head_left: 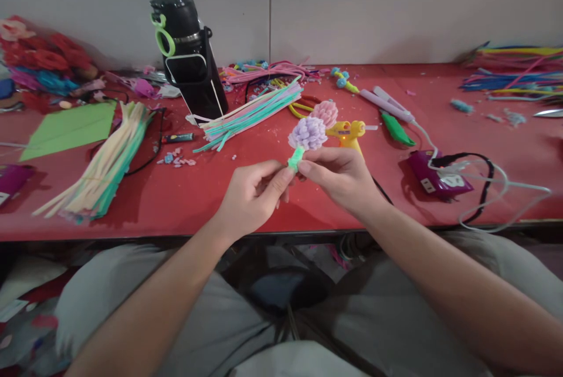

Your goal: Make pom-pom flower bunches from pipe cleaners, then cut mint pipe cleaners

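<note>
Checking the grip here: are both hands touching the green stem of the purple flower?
Touching. The head view shows left hand and right hand fingertips pinching the green stem below the purple flower.

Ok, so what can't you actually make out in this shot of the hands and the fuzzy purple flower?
- Head view: the lower green stem of the purple pipe-cleaner flower is hidden by the fingertips of the left hand and right hand.
- Head view: the red and blue craft pile at far left is blurred and cut by the edge.
- Head view: the yellow glue gun is partly hidden behind the flower and right hand.
</note>
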The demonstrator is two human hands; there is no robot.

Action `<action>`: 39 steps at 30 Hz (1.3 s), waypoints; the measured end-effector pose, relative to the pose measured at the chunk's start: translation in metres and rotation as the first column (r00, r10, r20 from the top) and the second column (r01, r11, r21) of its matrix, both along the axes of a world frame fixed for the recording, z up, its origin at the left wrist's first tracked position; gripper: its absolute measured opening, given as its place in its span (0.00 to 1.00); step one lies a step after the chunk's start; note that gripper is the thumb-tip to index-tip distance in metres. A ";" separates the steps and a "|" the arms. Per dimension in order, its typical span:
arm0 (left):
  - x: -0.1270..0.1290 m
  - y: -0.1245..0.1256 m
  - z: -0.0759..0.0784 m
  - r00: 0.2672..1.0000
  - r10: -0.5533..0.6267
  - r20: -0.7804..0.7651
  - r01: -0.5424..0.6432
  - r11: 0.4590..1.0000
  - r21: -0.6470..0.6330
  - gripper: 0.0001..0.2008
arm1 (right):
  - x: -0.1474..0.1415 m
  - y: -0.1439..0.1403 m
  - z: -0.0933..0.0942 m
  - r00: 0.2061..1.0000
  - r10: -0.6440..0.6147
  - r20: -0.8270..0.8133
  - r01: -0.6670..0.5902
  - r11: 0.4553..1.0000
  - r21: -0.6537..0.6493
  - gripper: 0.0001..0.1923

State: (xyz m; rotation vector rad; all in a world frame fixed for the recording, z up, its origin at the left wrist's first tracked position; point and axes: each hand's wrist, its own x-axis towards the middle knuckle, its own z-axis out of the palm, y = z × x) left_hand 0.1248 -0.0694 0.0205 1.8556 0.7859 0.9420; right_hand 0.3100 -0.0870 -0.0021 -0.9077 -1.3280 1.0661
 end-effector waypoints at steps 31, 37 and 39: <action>-0.001 0.007 0.000 0.977 0.200 0.077 -0.204 0.978 0.050 0.08 | -0.009 -0.001 0.005 0.986 -0.131 0.101 0.131 0.991 0.011 0.17; -0.007 0.015 0.004 0.994 0.110 -0.020 -0.110 0.994 -0.009 0.12 | -0.005 -0.001 0.006 0.969 -0.072 0.238 0.064 0.997 0.041 0.19; -0.008 0.015 0.003 0.995 0.087 -0.041 -0.088 0.996 -0.007 0.12 | -0.005 -0.001 0.006 0.963 -0.051 0.264 0.041 0.998 0.044 0.19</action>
